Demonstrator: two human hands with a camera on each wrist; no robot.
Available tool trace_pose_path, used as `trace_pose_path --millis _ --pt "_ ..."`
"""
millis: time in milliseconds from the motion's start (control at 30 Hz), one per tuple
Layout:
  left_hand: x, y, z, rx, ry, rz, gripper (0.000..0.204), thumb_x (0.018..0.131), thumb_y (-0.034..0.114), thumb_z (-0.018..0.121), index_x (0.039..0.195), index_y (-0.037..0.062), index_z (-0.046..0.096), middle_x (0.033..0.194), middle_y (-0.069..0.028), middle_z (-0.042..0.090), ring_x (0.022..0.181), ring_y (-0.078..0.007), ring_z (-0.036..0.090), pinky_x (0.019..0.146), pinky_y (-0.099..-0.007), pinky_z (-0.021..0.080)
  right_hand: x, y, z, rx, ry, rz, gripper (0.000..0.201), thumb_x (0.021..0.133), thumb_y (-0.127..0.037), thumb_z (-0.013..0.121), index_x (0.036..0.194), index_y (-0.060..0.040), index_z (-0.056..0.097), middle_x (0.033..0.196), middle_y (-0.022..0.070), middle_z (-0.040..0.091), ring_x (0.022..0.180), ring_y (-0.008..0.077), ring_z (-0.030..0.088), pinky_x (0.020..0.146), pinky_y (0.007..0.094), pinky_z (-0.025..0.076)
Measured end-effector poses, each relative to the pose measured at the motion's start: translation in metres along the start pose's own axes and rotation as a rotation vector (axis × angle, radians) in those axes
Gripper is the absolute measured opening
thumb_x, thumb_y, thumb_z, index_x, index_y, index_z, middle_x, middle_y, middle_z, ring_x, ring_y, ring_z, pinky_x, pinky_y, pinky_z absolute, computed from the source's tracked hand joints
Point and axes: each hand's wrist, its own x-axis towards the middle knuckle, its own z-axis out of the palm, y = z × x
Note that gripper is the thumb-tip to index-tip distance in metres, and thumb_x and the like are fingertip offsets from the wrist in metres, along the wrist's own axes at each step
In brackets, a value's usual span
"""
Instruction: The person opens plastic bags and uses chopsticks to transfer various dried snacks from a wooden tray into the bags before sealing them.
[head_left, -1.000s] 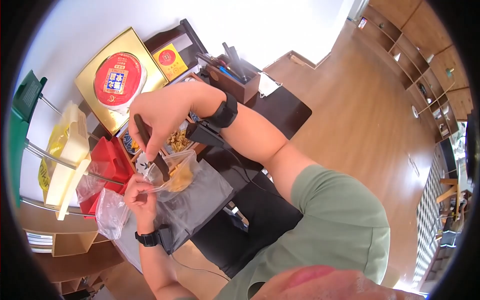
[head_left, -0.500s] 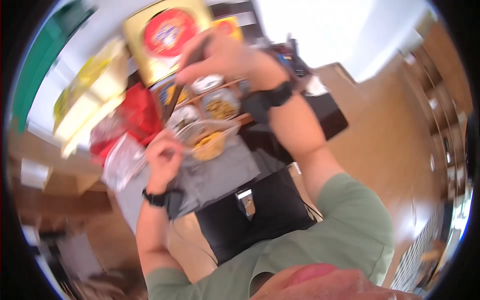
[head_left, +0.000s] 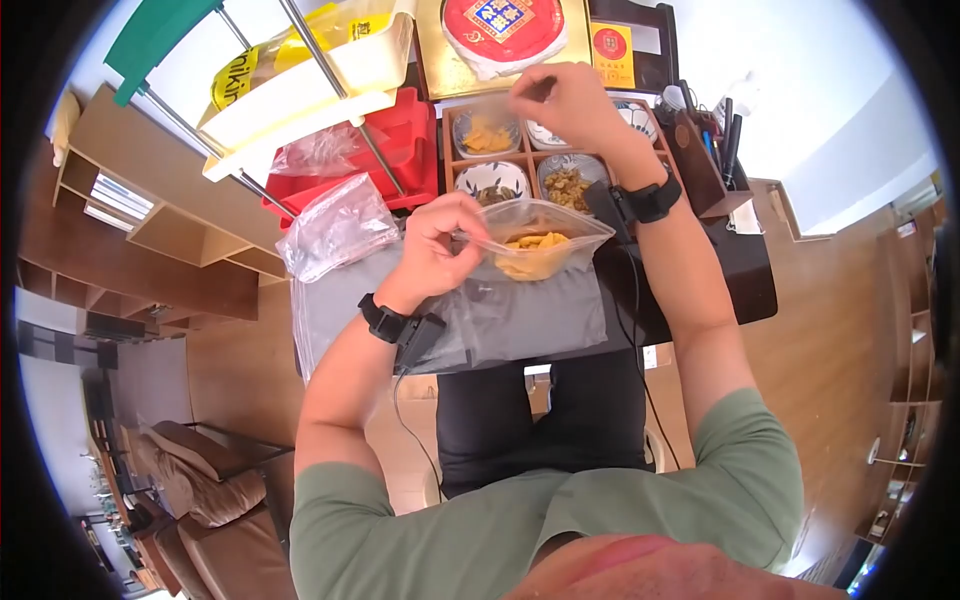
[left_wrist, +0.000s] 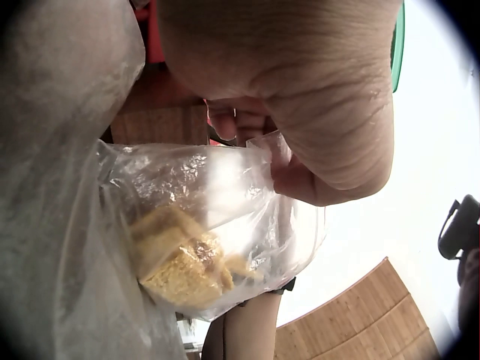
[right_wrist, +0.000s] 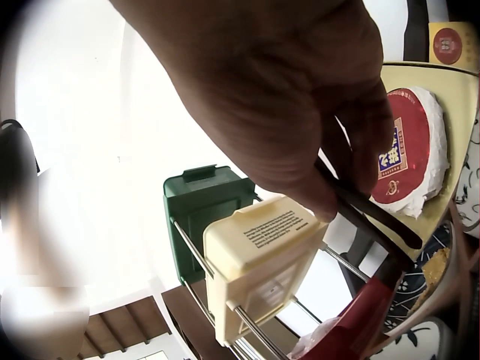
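My left hand [head_left: 440,245] pinches the rim of a clear zip bag [head_left: 582,232] between thumb and fingers. Yellow dried pieces [left_wrist: 187,266] fill the bag's bottom, and its mouth gapes. My right hand [head_left: 580,108] is raised over a wooden divided tray [head_left: 529,160] and grips dark tongs [right_wrist: 390,226]. In the right wrist view the tong tips stand apart with nothing between them, close above a patterned dish [right_wrist: 412,281] of yellow pieces. Another tray dish [head_left: 567,187] holds brown crumbly bits; the dish beside it [head_left: 490,180] is partly covered by the bag.
Behind the tray lies a gold box [head_left: 440,60] with a red round packet [head_left: 500,30]. To the left stand a red bin [head_left: 420,150] and a cream bin [head_left: 300,120] on metal rods. Plastic bags [head_left: 340,225] lie before them. A pen holder [head_left: 700,165] stands at right.
The tongs were down inside the bag's mouth; my right hand has lifted them out and away over the tray. My left hand keeps hold of the bag. The head view has swung round.
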Motion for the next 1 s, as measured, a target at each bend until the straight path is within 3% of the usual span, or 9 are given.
trace_pose_path --millis 67,100,233,400,600,700,1000 --pt "0.004 0.000 -0.001 0.011 0.004 -0.001 0.013 0.072 -0.010 0.062 0.077 0.0017 0.065 0.084 -0.0067 0.063 0.080 -0.0166 0.059 0.074 -0.0282 0.047 0.001 -0.001 0.000 0.023 -0.154 -0.029 0.016 0.080 -0.013 0.080 0.092 -0.0032 0.075 0.081 0.0110 0.075 0.074 0.0190 0.071 0.072 0.0310 0.055" --pt "0.005 0.000 -0.001 0.017 0.005 0.010 0.013 0.071 -0.009 0.062 0.077 0.0017 0.065 0.084 -0.0067 0.064 0.080 -0.0168 0.060 0.073 -0.0284 0.047 0.001 -0.003 0.003 0.031 -0.134 -0.100 0.013 0.081 -0.011 0.080 0.091 -0.0033 0.076 0.079 0.0057 0.074 0.068 0.0108 0.065 0.062 0.0262 0.051" --pt "0.004 0.002 0.000 0.001 0.003 0.010 0.012 0.071 -0.009 0.062 0.076 0.0014 0.064 0.085 -0.0071 0.064 0.080 -0.0172 0.060 0.073 -0.0289 0.047 -0.006 -0.008 0.002 -0.019 -0.210 -0.043 0.014 0.080 -0.009 0.080 0.092 -0.0035 0.077 0.080 0.0064 0.075 0.069 0.0106 0.066 0.063 0.0260 0.052" --pt "0.009 0.001 -0.002 0.011 -0.013 0.063 0.012 0.071 -0.009 0.062 0.076 0.0009 0.064 0.084 -0.0070 0.064 0.080 -0.0173 0.060 0.073 -0.0281 0.047 -0.002 0.001 0.010 -0.030 -0.259 -0.111 0.019 0.077 -0.003 0.081 0.096 -0.0017 0.077 0.086 0.0106 0.076 0.075 0.0171 0.071 0.071 0.0294 0.055" --pt "0.002 -0.002 -0.003 -0.003 -0.021 0.017 0.015 0.074 -0.010 0.061 0.080 0.0016 0.067 0.090 -0.0065 0.062 0.083 -0.0151 0.058 0.077 -0.0268 0.046 -0.004 0.002 0.016 -0.042 -0.202 -0.244 0.021 0.077 -0.005 0.081 0.097 -0.0007 0.076 0.087 0.0152 0.075 0.074 0.0228 0.071 0.070 0.0314 0.055" --pt "0.002 0.000 -0.001 -0.026 -0.011 0.001 0.014 0.074 -0.010 0.061 0.079 0.0018 0.067 0.090 -0.0064 0.062 0.084 -0.0147 0.058 0.076 -0.0265 0.045 -0.005 -0.003 0.016 -0.052 -0.199 -0.142 0.020 0.078 -0.008 0.079 0.097 -0.0030 0.077 0.086 0.0154 0.075 0.075 0.0260 0.072 0.073 0.0339 0.057" --pt "0.000 -0.001 -0.001 -0.049 -0.003 -0.032 0.014 0.075 -0.010 0.062 0.079 0.0019 0.067 0.092 -0.0056 0.062 0.084 -0.0142 0.058 0.077 -0.0264 0.045 -0.004 0.003 0.021 -0.055 -0.157 -0.156 0.021 0.079 -0.010 0.080 0.099 -0.0036 0.078 0.088 0.0157 0.075 0.075 0.0266 0.072 0.072 0.0342 0.057"
